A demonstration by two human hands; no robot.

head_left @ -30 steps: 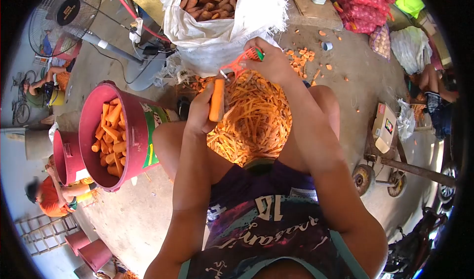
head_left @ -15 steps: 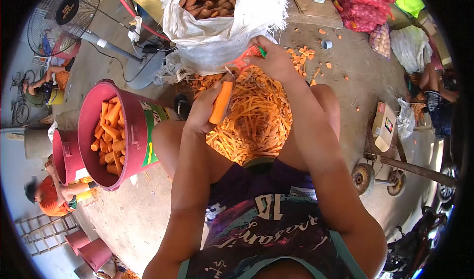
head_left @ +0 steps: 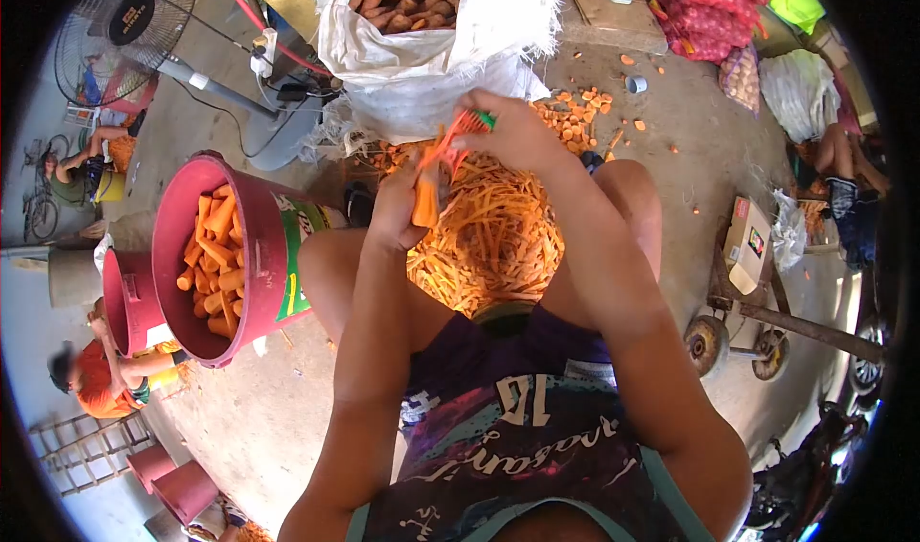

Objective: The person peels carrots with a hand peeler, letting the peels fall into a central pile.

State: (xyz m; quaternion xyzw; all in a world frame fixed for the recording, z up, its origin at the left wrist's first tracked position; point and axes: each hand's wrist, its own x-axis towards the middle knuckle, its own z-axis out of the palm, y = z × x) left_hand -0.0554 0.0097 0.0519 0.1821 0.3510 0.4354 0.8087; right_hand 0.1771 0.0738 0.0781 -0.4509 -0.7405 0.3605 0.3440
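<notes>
The left hand point(head_left: 393, 207) grips the carrot point(head_left: 425, 208), its long axis pointing forward; the right hand point(head_left: 513, 135), fingers closed around the peeler point(head_left: 460, 132), is beyond its far end.

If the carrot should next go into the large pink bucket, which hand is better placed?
Probably the left hand: it holds the carrot and is nearer the large pink bucket. The right hand is farther from it and holds the peeler.

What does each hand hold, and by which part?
Left hand: an elongated orange carrot, by its side, exact spot unclear. Right hand: a red-and-green peeler, by its handle.
</notes>
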